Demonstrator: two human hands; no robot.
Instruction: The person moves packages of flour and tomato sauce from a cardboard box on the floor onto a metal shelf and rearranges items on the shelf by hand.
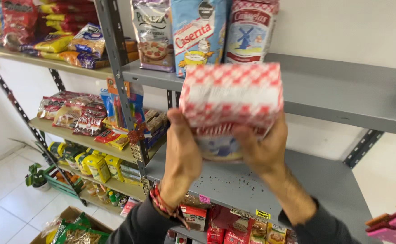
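Note:
Both my hands hold up a paper bag with a red and white checked pattern [231, 95], its flat bottom turned toward me. My left hand [182, 153] grips its left lower side and my right hand [262, 149] grips its right lower side. The bag is raised in front of the upper grey metal shelf [342, 90], where three other bags stand: a grey one [154, 34], a blue one [199, 31] and a red and white one with a windmill picture [250, 29].
A lower grey shelf [324, 180] lies under my hands, with boxes and packets below it. To the left, a second rack [85, 140] holds snack bags, yellow boxes and bottles. A cardboard box [71, 226] and a small plant [35, 176] sit on the white tiled floor.

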